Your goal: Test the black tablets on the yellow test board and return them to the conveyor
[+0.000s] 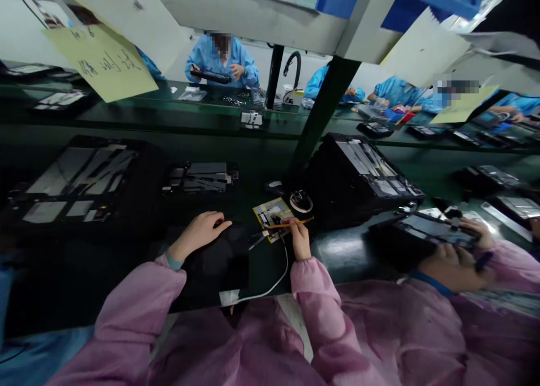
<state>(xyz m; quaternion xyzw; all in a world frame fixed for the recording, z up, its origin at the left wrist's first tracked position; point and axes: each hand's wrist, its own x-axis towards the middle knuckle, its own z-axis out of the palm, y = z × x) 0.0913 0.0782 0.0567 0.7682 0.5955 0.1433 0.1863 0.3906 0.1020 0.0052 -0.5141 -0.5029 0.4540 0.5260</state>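
Note:
My right hand (300, 241) pinches a thin orange strip (276, 226), which looks like a flat flex cable, over a small yellow-edged board (264, 209). A white cable (287, 262) runs from near the board down to a white tape patch (229, 297) at the bench edge. My left hand (199, 235) rests with loosely bent fingers and thumb apart, holding nothing, at the upper left of a flat black panel (219, 262). Just beyond the board lie a coiled white cable (301, 202) and a dark computer mouse (274, 187).
Opened tablet-like devices sit in stacks at left (84, 172) and right (371, 166), with another device (200, 178) between. A dark post (314, 110) rises behind the board. At right, a co-worker's hands (451, 265) hold a device. More people in blue sit across the bench.

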